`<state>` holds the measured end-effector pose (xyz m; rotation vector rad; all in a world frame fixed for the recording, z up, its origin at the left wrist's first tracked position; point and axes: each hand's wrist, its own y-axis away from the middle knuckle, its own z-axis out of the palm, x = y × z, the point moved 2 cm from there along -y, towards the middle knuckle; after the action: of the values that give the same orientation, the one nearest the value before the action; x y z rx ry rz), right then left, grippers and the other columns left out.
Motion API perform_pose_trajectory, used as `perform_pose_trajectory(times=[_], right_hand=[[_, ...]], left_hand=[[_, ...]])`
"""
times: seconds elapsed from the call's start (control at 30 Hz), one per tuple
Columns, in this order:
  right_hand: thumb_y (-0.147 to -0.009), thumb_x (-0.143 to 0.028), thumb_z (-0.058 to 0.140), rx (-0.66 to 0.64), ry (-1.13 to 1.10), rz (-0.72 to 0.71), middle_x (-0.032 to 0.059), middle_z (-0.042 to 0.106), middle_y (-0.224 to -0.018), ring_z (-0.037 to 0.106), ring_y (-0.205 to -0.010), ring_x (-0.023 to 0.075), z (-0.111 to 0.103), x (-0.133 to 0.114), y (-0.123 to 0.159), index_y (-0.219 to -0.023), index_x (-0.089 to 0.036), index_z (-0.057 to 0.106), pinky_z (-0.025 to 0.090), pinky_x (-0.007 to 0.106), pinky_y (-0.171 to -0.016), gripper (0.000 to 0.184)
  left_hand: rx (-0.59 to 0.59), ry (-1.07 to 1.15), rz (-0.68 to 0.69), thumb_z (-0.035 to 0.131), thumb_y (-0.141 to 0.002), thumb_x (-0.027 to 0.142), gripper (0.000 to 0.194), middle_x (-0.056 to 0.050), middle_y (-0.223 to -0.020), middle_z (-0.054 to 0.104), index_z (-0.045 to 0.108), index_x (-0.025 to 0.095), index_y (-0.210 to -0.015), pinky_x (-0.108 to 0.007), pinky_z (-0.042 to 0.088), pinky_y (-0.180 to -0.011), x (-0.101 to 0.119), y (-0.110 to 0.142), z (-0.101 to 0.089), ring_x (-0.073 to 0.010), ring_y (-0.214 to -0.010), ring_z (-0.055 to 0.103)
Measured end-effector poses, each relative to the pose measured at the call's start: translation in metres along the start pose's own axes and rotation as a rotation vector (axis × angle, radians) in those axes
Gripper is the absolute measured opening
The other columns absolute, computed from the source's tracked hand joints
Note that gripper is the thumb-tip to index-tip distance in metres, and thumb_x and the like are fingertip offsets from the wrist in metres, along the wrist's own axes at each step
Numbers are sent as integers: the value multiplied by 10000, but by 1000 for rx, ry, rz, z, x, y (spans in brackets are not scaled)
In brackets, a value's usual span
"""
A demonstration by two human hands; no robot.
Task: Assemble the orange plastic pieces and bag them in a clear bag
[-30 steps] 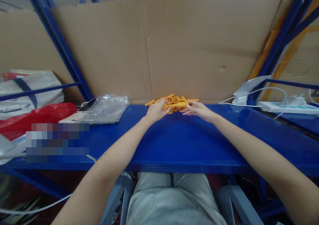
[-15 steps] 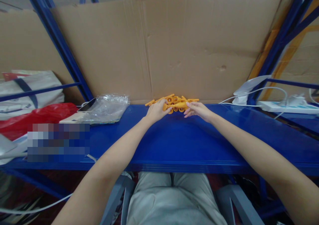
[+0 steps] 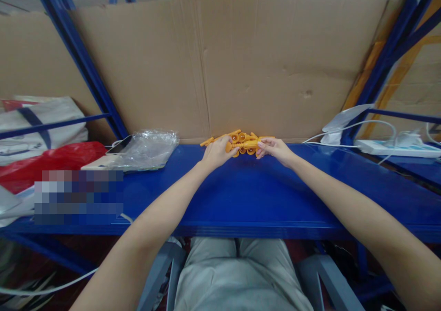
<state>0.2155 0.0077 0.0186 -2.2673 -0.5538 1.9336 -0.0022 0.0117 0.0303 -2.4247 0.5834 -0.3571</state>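
Note:
A small pile of orange plastic parts, rods with round cup-like ends, lies at the back of the blue shelf against the cardboard wall. My left hand is curled on the pile's left side, its thumb and fingers pinched on one orange piece. From the right, my right hand closes its fingers on the other end of the same orange piece. Both forearms stretch across the shelf from the near edge.
A clear plastic bag over a phone lies left of the pile. Red and white bags fill the far left. At the right sit a white power strip, cables and a white charger. Blue rack posts stand on both sides.
My right hand's fingers have curled in and closed on the orange piece, shifting slightly left. The left hand has barely moved.

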Motion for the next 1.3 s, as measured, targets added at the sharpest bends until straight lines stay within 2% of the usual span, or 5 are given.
perform_pose_trajectory(times=[0.33,0.5,0.63,0.97,1.3], right_hand=[[-730,-633,672,52,-25,64,49,627,-490,579,-419,133,4,-1,-1,-575,-163,588,502,264,-484,502],[-787,-458,706,-12,-3,106,91,742,-833,680,-583,151,1,0,0,-958,-150,672,558,285,-602,354],[-681,-296,809,-42,-35,-4,54,734,-974,714,-711,170,-1,4,-1,-1202,-229,584,577,329,-705,571],[-730,-405,771,-31,-39,23,47,716,-678,698,-598,170,0,3,1,-847,-160,642,562,302,-670,301],[-790,-520,685,-21,-77,94,70,705,-636,676,-547,156,0,8,-2,-718,-142,640,561,297,-647,388]], left_hand=[[7,1,56,576,-873,422,299,-94,-1068,692,560,190,-1062,-306,491,-820,5,0,-5,-231,-1008,655],[-21,7,27,579,-866,436,291,-89,-1014,703,562,190,-1020,-300,490,-794,2,-2,-7,-234,-969,666],[-36,-1,-3,583,-867,430,292,-90,-971,708,557,183,-1021,-303,485,-767,0,-2,-7,-244,-934,675],[0,-30,58,586,-866,428,287,-89,-996,707,563,187,-1022,-298,490,-776,2,-1,-5,-236,-952,669],[-14,-39,65,577,-872,444,335,-98,-1045,698,574,195,-1096,-301,490,-799,4,-1,-3,-240,-992,658]])
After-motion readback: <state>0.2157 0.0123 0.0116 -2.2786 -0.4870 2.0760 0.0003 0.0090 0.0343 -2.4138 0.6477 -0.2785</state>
